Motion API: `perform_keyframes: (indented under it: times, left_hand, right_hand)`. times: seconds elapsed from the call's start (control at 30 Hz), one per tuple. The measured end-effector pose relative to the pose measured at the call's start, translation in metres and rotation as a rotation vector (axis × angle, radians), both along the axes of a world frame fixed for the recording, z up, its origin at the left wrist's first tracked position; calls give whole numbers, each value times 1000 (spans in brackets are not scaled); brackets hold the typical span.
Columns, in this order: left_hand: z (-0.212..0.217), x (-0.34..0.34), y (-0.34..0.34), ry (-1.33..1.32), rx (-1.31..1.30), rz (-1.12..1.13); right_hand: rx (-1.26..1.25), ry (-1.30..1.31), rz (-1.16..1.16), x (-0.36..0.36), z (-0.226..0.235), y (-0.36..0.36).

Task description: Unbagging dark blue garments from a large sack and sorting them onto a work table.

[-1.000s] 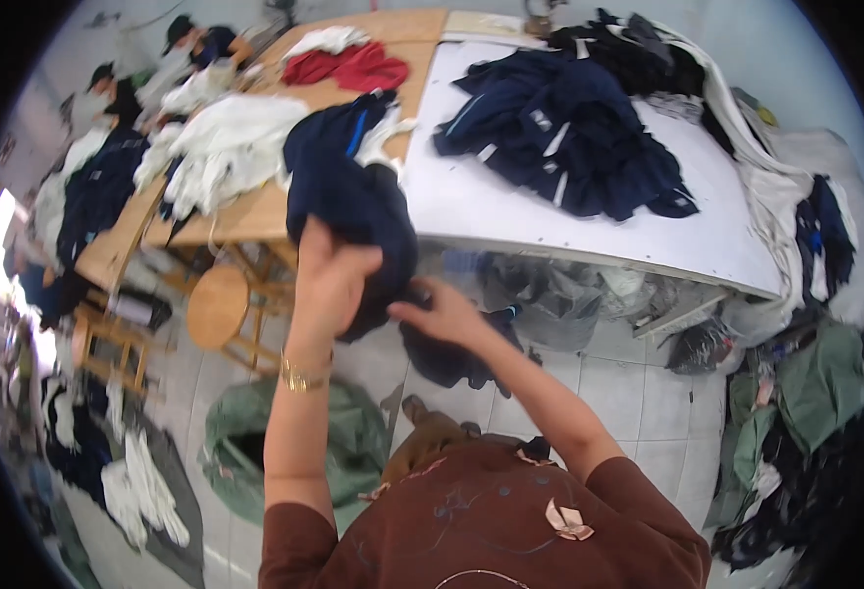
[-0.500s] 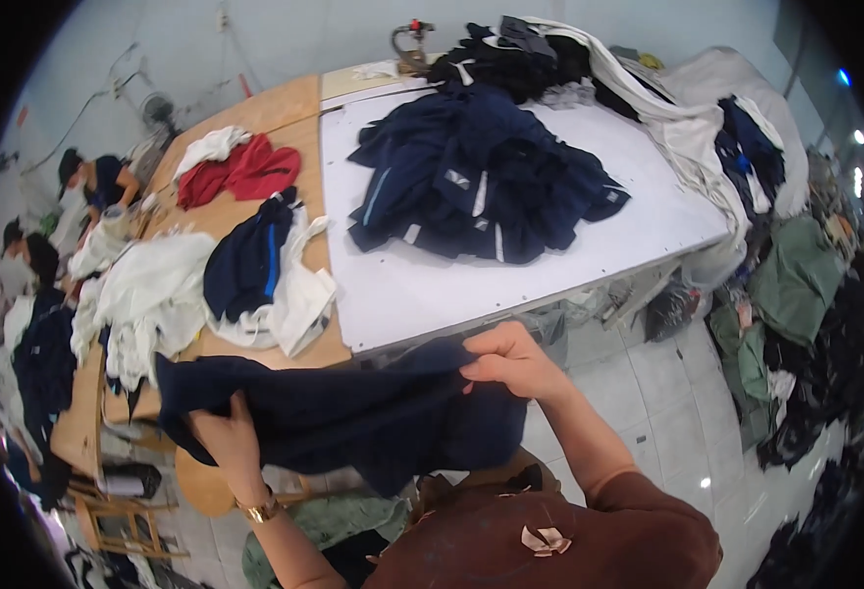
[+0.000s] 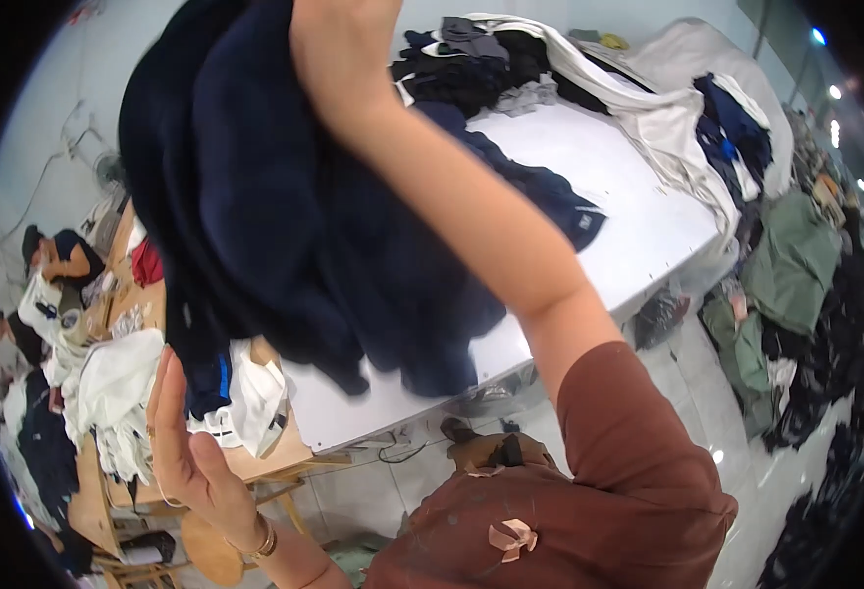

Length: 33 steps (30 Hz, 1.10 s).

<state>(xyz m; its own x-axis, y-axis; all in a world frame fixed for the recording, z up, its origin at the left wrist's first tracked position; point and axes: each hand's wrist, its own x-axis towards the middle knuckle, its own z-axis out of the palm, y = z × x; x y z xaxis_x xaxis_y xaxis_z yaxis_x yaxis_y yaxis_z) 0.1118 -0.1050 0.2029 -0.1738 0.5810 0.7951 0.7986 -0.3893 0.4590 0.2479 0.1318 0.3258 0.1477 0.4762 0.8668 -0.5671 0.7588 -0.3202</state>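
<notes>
Navy cloth fills the upper left of the view: a dark blue garment (image 3: 285,216) hangs in heavy folds from the right hand (image 3: 339,49), which is raised high near the top edge. The garment drapes down in front of the white worktop (image 3: 638,216), its lower edge hanging over the worktop's near side. How the fingers of the right hand sit on the cloth cannot be told, since the hand is cut off by the top of the picture; the fabric clearly hangs from it. The forearm runs down and to the right into a rust-brown sleeve (image 3: 628,442).

Low on the left, the left hand (image 3: 182,437) is open, palm turned toward the hanging cloth, fingers (image 3: 162,393) straight and close together, just beside the garment's lower left corner where a blue stripe shows. Whether it touches the fabric is unclear. A gold bracelet (image 3: 260,543) circles that wrist.

Behind the left hand a heap of white garments (image 3: 123,393) lies on a wooden worktop (image 3: 275,456). On the far side of the white worktop sits a pile of dark clothes (image 3: 481,74), with pale sheets (image 3: 667,128) trailing off its right edge. Green and dark clothing (image 3: 795,265) lies on the tiled floor to the right.
</notes>
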Motion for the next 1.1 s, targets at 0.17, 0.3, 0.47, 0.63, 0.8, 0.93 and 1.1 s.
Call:
perform_keyframes:
  times: [0.17,0.3,0.47,0.63,0.8,0.93,1.1]
  left_hand:
    - [-44,15,25,-164,-410,-27]
    - [-133,24,18,-473,-867,88]
    - [-252,68,-33,-880,-1013,117]
    - [-280,103,-31,-581,-1202,133]
    - [-259,103,0,-456,-1258,149]
    - [-246,84,26,-416,-1094,108]
    - [-201,62,68,-212,-326,444]
  right_hand:
    - [331,69,-663,23,31,132]
    - [260,-292,-891,26,-52,213]
    - [128,-870,-786,15,-268,229]
    - [258,-868,-800,-8,-328,199]
    - [244,-828,-765,-3,-312,195]
    - [-239,-796,-176,5,-248,128]
    - [-10,-743,578,26,-187,19]
